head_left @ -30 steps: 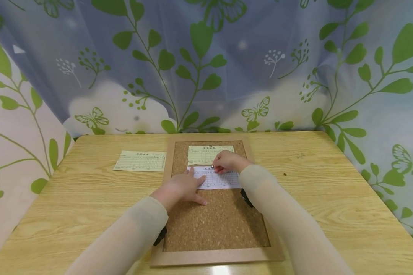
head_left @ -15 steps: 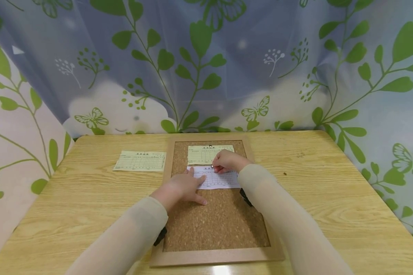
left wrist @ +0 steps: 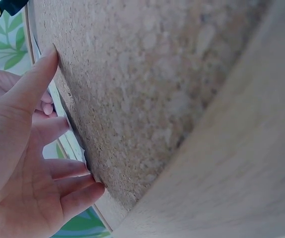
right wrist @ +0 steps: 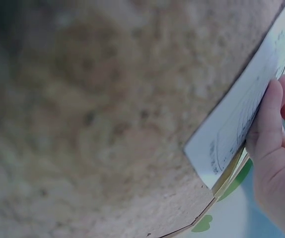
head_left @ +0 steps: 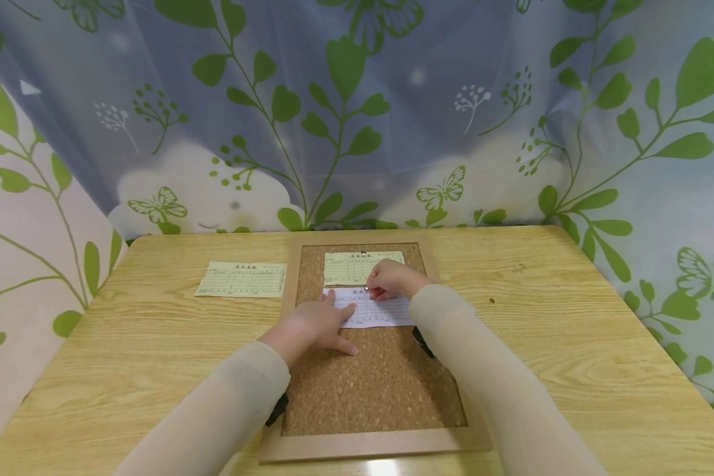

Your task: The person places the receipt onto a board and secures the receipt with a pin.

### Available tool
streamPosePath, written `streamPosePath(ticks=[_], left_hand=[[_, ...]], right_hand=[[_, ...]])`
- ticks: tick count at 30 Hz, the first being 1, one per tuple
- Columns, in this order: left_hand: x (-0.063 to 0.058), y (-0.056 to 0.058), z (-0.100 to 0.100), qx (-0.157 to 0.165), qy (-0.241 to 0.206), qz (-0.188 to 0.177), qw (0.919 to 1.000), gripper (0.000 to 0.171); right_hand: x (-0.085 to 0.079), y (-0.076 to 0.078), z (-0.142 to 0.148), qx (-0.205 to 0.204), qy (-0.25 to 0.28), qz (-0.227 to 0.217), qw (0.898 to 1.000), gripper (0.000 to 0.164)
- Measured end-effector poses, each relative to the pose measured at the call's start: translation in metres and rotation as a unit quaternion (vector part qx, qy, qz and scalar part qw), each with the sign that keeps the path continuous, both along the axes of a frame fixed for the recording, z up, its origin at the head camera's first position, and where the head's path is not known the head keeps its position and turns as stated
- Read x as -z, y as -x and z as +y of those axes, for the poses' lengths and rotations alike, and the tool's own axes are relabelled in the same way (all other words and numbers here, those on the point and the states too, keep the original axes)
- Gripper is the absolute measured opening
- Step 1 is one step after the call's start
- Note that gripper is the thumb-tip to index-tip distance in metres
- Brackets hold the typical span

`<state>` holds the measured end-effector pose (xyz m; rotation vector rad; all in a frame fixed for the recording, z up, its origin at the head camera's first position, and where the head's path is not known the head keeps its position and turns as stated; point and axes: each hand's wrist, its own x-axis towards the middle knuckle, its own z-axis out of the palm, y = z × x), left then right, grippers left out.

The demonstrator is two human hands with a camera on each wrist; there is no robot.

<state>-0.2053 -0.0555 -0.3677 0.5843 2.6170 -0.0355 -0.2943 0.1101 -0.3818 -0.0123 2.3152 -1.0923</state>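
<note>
A white printed form slip (head_left: 371,316) lies on the framed cork board (head_left: 381,390), just below a pale yellow slip (head_left: 340,268). My left hand (head_left: 315,325) rests on the white slip's left part with fingers spread; its thumb touches the cork in the left wrist view. At the slip's top edge, my right hand (head_left: 389,280) pinches a small silver pushpin (head_left: 366,288) between thumb and curled fingers. The pin's tip is hidden. Another silver pushpin (head_left: 363,254) sits at the top of the yellow slip. The right wrist view shows the white slip (right wrist: 234,121) under my right fingers.
A second pale yellow slip (head_left: 240,279) lies on the wooden table (head_left: 125,357), left of the board. The board's wooden frame (head_left: 375,444) stands raised around the cork. A leaf-patterned curtain (head_left: 416,132) borders the table's back and sides.
</note>
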Motion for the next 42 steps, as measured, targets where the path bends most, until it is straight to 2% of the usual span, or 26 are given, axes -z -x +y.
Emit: streamPosePath(ticks=[16, 17, 19, 21, 23, 25, 27, 31, 34, 42], left_hand=[[-0.001, 0.000, -0.001, 0.000, -0.001, -0.003, 1.0000, 0.088], [-0.001, 0.000, -0.001, 0.000, -0.003, -0.002, 1.0000, 0.088], [-0.001, 0.000, -0.001, 0.000, -0.006, -0.002, 1.0000, 0.088], [-0.001, 0.000, -0.001, 0.001, -0.008, -0.003, 1.0000, 0.088], [-0.001, 0.000, -0.001, 0.000, -0.008, -0.003, 1.0000, 0.088], [-0.001, 0.000, -0.001, 0.000, -0.006, -0.001, 1.0000, 0.088], [-0.001, 0.000, -0.001, 0.001, -0.003, 0.001, 1.0000, 0.089], [-0.002, 0.000, -0.001, 0.007, 0.000, 0.006, 1.0000, 0.089], [-0.002, 0.000, 0.000, 0.011, 0.002, 0.008, 0.9999, 0.089], [0.000, 0.000, 0.000, 0.008, 0.004, 0.006, 0.9999, 0.089]], right_hand=[[-0.004, -0.008, -0.003, 0.005, -0.007, 0.016, 1.000, 0.017], [-0.005, -0.008, -0.003, 0.004, -0.008, 0.020, 1.000, 0.017], [-0.007, -0.011, -0.002, -0.015, -0.043, 0.056, 0.997, 0.018], [-0.010, -0.016, -0.001, -0.046, -0.095, 0.109, 0.989, 0.019], [-0.011, -0.023, 0.001, -0.084, -0.156, 0.171, 0.969, 0.021], [-0.010, -0.032, 0.002, -0.118, -0.200, 0.213, 0.949, 0.024], [-0.008, -0.041, 0.004, -0.150, -0.217, 0.231, 0.937, 0.030], [-0.002, -0.056, 0.006, -0.204, -0.246, 0.233, 0.919, 0.045], [-0.002, -0.062, 0.006, -0.225, -0.257, 0.225, 0.913, 0.054], [-0.003, -0.063, 0.005, -0.240, -0.255, 0.194, 0.916, 0.058]])
